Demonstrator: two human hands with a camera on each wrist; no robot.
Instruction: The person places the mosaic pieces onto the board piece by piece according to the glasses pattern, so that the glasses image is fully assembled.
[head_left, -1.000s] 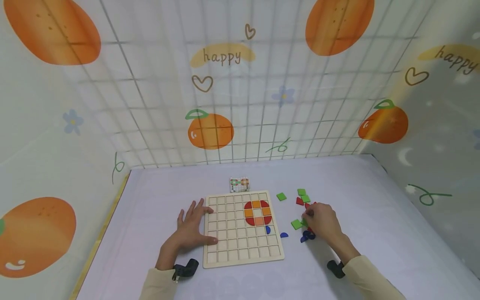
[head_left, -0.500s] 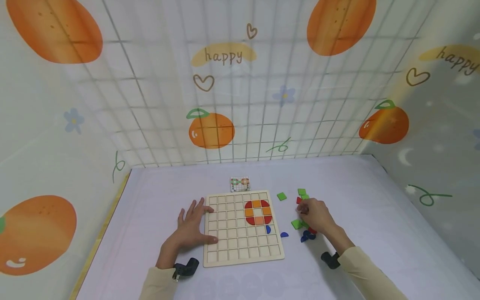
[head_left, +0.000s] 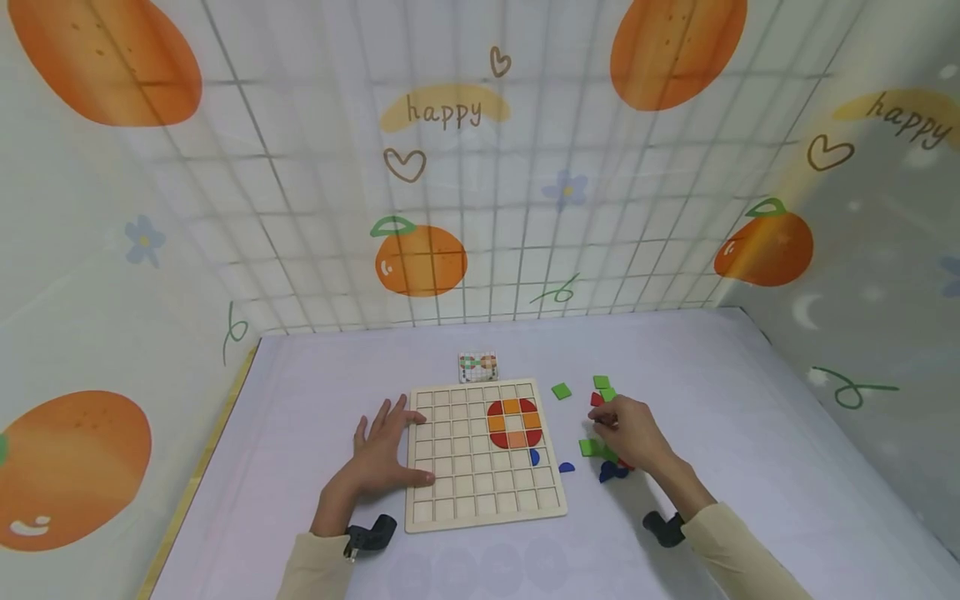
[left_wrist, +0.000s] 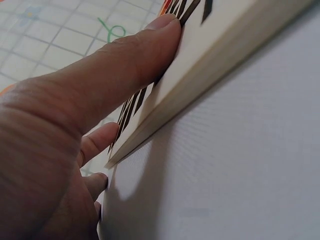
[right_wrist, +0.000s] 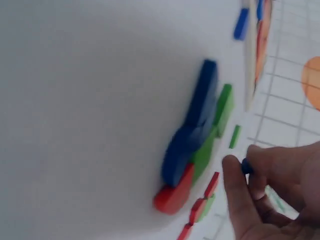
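Our right hand (head_left: 628, 429) curls its fingers (right_wrist: 235, 192) over the heap of loose tiles, and a small blue piece (right_wrist: 246, 166) shows pinched at the fingertips, just above the blue tiles (right_wrist: 192, 130), green tiles (right_wrist: 215, 131) and a red tile (right_wrist: 172, 196) lying on the table (head_left: 750, 433) right of the board. Our left hand (head_left: 384, 457) lies flat with straight fingers, its thumb (left_wrist: 107, 75) pressed on the left edge of the wooden grid board (head_left: 457, 487). The board sits mid-table, holding a ring of red and orange tiles (head_left: 514, 422) near its far right corner, with a small pattern card (head_left: 477, 367) just beyond its far edge.
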